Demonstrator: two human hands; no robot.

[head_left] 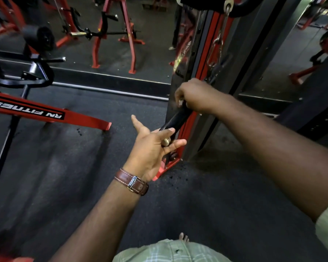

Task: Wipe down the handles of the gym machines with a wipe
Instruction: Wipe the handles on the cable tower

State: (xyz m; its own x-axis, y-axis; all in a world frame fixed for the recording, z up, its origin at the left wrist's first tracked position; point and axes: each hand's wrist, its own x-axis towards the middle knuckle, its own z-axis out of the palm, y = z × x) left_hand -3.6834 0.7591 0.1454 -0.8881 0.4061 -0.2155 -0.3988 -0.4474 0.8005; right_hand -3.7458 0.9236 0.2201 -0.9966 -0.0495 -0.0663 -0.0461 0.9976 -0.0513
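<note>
Black handle across straight left fingers; right fingers curled round its upper end

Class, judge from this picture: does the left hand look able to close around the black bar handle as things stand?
Probably yes. The left hand lies open, palm up, already touching the lower end of the black bar handle; the right hand grips only its upper end, leaving the middle free.

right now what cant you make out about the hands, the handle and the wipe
- Wipe: only a pale scrap shows at the right hand in the head view; the curled fingers hide the rest.
- Handle: its upper end is covered by the right hand, its lower end by the left hand.
- Cable attachment: dark and blurred behind the right hand.
</note>
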